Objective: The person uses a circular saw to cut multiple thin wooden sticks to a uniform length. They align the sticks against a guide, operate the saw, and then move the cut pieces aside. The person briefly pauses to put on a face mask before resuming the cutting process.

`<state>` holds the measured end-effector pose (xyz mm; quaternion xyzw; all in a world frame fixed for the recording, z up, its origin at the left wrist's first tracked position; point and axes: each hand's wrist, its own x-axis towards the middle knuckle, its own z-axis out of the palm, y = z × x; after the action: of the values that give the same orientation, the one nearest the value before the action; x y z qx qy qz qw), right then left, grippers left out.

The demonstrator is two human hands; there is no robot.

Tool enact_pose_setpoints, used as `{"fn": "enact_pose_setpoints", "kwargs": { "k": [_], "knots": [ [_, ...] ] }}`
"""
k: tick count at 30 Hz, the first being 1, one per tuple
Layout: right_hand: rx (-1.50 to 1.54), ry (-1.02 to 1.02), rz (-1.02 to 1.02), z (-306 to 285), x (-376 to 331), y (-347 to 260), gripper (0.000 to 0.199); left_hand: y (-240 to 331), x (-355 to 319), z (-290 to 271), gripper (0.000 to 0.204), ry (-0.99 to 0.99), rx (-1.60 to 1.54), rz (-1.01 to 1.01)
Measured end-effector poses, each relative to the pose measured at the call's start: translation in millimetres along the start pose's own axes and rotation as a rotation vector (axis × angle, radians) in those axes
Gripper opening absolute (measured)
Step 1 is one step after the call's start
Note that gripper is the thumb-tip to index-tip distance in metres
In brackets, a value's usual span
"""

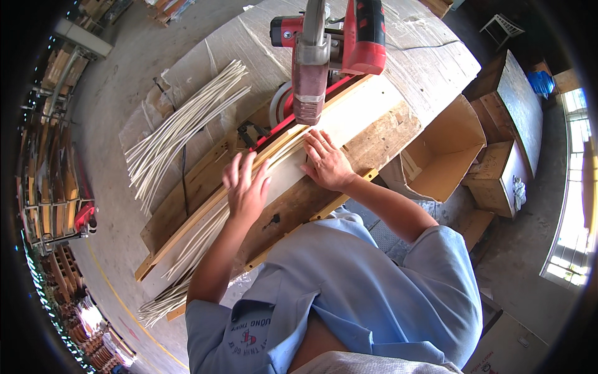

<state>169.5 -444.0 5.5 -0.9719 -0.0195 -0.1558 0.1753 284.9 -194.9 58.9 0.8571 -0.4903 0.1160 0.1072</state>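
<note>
A bundle of thin, pale cane-like rods (202,240) lies lengthwise along a wooden fence (180,232) on the work board, its far end near a red and black miter saw (369,47). Over the rods, my left hand (246,193) is raised with its fingers spread. My right hand (328,163) lies flat, fingers stretched out, on the white board surface just right of the rods' far ends. Its fingertips come close to the saw's dusty guard (309,93). Whether they touch the rods is hard to tell.
A second bundle of pale rods (187,121) rests on the covered table (423,68) to the left of the saw. At the right stands an open cardboard box (450,146), beside wooden crates (517,112). Racks of wood pieces (53,187) line the far left.
</note>
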Motion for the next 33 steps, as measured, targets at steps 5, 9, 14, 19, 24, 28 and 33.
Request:
{"fn": "enact_pose_setpoints", "kwargs": {
  "k": [5,9,14,19,24,28,33],
  "knots": [
    [0.082,0.038,0.02,1,-1,0,0.071,6,22,28,0.049,-0.087,0.002,-0.036],
    [0.064,-0.002,0.039,0,-1,0,0.074,4,18,32,0.047,-0.102,0.006,-0.041],
    [0.054,-0.004,0.064,2,-2,0,0.073,2,17,33,0.045,-0.104,0.009,-0.03],
    [0.049,-0.028,0.085,1,-2,-2,0.072,1,18,34,0.047,-0.115,0.007,-0.024],
    [-0.012,-0.063,0.101,2,-3,-4,0.073,0,17,34,0.049,-0.113,0.007,-0.02],
    [-0.019,-0.092,0.115,-1,-1,-6,0.076,10,17,34,0.047,-0.052,0.013,-0.016],
    [0.011,-0.019,0.1,1,-2,-7,0.077,40,23,41,0.042,0.052,-0.183,0.171]
  ]
}}
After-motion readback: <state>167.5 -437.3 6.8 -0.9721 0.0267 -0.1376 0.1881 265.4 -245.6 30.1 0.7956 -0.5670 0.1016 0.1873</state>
